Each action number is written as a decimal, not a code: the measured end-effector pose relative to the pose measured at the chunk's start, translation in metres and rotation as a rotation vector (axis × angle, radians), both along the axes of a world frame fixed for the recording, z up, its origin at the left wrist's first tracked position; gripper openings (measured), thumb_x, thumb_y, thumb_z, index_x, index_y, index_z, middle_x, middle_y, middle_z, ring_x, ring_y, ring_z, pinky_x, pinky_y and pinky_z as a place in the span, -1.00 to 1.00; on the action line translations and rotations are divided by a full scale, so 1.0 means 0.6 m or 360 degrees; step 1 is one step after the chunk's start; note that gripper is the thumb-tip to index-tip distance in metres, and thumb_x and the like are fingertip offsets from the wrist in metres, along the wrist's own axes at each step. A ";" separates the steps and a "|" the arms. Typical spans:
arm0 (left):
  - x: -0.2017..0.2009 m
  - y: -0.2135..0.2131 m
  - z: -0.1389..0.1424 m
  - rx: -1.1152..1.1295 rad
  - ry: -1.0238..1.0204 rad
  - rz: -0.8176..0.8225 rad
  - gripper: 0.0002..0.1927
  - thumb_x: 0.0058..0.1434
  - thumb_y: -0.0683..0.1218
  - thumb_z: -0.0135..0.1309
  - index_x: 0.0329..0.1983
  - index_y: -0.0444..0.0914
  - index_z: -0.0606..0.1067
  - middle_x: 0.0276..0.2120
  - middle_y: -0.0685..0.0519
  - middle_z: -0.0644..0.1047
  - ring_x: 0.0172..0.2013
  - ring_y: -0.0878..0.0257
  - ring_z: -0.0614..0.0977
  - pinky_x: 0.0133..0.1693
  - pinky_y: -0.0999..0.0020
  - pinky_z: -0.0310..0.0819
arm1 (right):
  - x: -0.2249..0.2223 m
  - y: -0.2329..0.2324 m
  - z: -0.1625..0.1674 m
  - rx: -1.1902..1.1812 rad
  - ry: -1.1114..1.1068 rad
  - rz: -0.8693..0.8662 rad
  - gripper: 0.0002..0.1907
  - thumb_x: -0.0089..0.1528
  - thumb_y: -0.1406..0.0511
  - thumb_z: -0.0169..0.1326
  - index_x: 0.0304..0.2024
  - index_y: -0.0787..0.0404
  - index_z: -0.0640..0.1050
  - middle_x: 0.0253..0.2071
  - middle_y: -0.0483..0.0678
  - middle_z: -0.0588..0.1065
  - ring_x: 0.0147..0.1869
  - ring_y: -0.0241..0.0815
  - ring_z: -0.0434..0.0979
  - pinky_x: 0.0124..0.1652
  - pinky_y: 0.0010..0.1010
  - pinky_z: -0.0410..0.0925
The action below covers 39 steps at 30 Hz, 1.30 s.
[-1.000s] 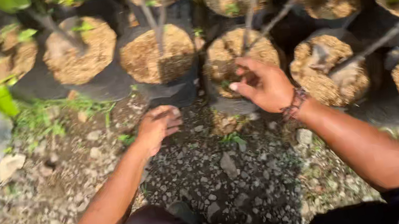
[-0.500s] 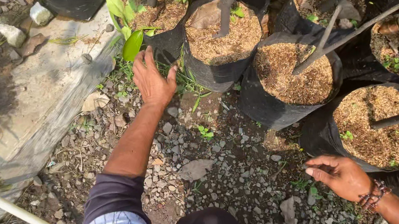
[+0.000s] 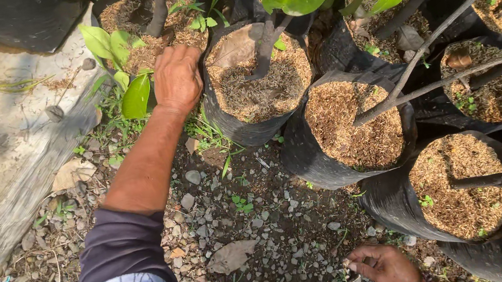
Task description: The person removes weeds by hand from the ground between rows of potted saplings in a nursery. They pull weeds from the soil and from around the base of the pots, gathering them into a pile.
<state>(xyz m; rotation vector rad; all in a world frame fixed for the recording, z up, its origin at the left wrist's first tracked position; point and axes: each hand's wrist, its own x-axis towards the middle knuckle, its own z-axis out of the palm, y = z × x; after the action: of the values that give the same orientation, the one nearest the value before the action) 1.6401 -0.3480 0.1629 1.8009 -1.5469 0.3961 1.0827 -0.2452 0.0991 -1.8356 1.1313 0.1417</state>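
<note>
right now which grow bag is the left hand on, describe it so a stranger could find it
Start at the pale concrete slab on the left and follow its edge up to the row of black grow bags. The left hand rests on the rim of the leftmost bag, next to the slab. Unlike its neighbours, it has a leafy green shoot at its near edge.

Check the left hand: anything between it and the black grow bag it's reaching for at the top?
Nothing visible. The left hand already rests on the rim of the black grow bag, over its dry mulch. Green leaves and weeds crowd the hand's left side but do not sit between. The right hand is low on the gravel, apart from it.
</note>
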 end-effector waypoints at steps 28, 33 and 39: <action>0.023 0.015 -0.019 -0.0098 -0.0243 0.0386 -0.68 0.29 -0.01 0.19 0.01 -0.29 0.57 -0.20 -0.21 0.54 -0.22 -0.21 0.56 -0.23 -0.10 0.38 | 0.081 -0.025 0.057 0.0042 -0.0035 -0.0187 -0.71 0.20 0.19 0.19 -0.05 0.12 0.68 -0.24 -0.13 0.71 -0.32 -0.31 0.66 -0.31 -0.44 0.50; 0.027 0.074 -0.039 0.0077 -0.0261 0.0524 -0.75 0.39 -0.01 0.05 -0.09 -0.29 0.39 -0.11 -0.22 0.46 -0.18 -0.13 0.55 -0.15 -0.09 0.41 | 0.097 -0.003 -0.023 0.0051 -0.0219 -0.0068 -0.74 0.20 0.22 0.20 -0.08 0.13 0.66 -0.27 -0.09 0.70 -0.34 -0.35 0.63 -0.34 -0.51 0.51; -0.132 0.182 -0.157 0.0512 0.0716 0.0298 -0.68 0.49 0.03 -0.04 0.01 -0.32 0.28 -0.06 -0.24 0.47 -0.38 -0.08 0.63 -0.37 0.07 0.61 | 0.122 0.050 -0.079 -0.0143 -0.0053 0.0271 -0.78 0.22 0.18 0.20 -0.14 0.11 0.68 -0.31 -0.10 0.64 -0.36 -0.38 0.59 -0.37 -0.51 0.50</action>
<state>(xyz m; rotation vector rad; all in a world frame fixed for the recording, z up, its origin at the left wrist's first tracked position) 1.5609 -0.2390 0.0686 2.1089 -1.1766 -0.1806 1.1559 -0.2154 0.0516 -2.0069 0.9714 0.1599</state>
